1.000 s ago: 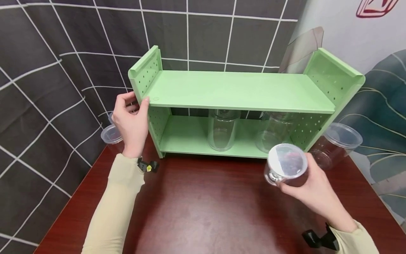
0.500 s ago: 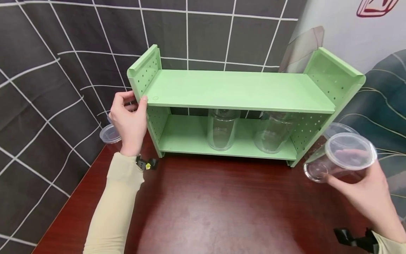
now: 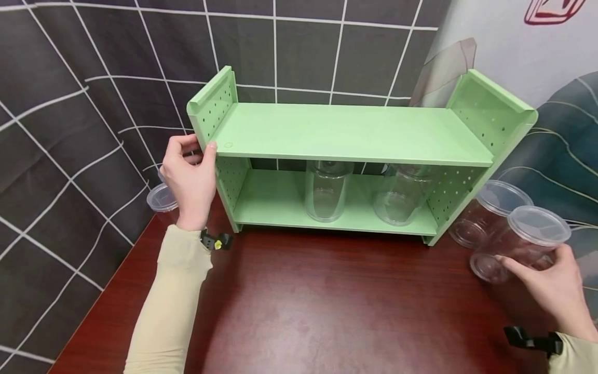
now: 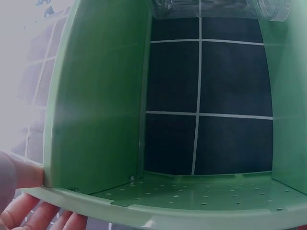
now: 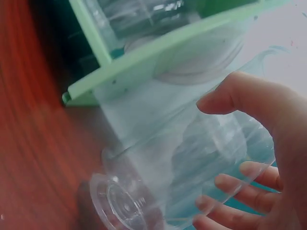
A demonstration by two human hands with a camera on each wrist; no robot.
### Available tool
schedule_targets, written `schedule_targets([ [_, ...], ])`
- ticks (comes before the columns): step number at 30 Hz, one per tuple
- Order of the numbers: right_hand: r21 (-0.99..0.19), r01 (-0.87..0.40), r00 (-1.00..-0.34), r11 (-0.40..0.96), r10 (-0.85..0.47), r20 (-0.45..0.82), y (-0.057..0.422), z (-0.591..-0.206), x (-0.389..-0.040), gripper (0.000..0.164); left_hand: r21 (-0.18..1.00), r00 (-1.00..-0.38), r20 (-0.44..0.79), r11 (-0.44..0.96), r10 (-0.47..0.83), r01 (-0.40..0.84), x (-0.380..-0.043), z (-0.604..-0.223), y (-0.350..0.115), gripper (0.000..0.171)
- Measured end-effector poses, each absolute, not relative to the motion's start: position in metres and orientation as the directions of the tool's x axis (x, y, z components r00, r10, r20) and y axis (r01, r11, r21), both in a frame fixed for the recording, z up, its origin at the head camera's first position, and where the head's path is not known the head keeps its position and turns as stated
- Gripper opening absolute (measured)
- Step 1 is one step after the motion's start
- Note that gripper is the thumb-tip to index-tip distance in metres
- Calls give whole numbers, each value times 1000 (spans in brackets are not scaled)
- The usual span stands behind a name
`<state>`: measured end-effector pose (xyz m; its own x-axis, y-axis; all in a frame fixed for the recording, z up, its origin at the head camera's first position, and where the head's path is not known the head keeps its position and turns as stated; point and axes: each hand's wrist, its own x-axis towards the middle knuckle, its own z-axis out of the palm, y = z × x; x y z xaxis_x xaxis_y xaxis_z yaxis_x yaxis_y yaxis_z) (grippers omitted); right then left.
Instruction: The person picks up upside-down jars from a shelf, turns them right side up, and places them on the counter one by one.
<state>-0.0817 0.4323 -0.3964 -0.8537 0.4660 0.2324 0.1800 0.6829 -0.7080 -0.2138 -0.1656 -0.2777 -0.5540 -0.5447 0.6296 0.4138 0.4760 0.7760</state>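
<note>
My left hand (image 3: 189,184) grips the left side of a green two-tier shelf (image 3: 355,132), thumb on the board's front corner and fingers outside the side panel. In the left wrist view, the fingers (image 4: 41,215) curl past the panel's edge. At the far right, my right hand (image 3: 556,280) holds a clear plastic jar with a translucent lid (image 3: 537,226) round its side. The jar stands low over the table, overlapping another lidded jar (image 3: 502,197) beside the shelf. In the right wrist view, the thumb (image 5: 216,101) lies across the jar and the fingers show along its other side.
Two clear jars, one near the middle (image 3: 325,195) and one further right (image 3: 399,200), stand on the lower tier. Left of the shelf is another lidded jar (image 3: 162,197). A dark gridded cloth (image 3: 303,57) hangs behind the reddish-brown table (image 3: 317,301).
My right hand has carried its jar rightward from in front of the shelf, then slightly down, beside the other jar at the right. The left hand keeps its grip on the shelf.
</note>
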Motion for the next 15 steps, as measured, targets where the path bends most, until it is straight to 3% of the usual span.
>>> schedule_targets([
  [3, -697, 213, -860, 685, 470, 200, 438, -403, -83, 57, 776, -555, 629, 480, -545, 409, -214, -278, -166, 20],
  [6, -758, 174, -871, 629, 457, 179, 442, -408, -84, 51, 777, -557, 627, 480, -544, 406, -214, -278, -166, 20],
  [10, -833, 111, -879, 542, 445, 173, 443, -413, -85, 59, 778, -558, 626, 479, -545, 406, -214, -278, -166, 20],
  [13, -803, 155, -873, 575, 461, 162, 443, -411, -85, 51, 778, -557, 627, 482, -545, 404, -214, -278, -167, 20],
  [15, -763, 218, -862, 608, 487, 142, 442, -408, -83, 55, 775, -557, 629, 486, -542, 403, -214, -278, -167, 20],
])
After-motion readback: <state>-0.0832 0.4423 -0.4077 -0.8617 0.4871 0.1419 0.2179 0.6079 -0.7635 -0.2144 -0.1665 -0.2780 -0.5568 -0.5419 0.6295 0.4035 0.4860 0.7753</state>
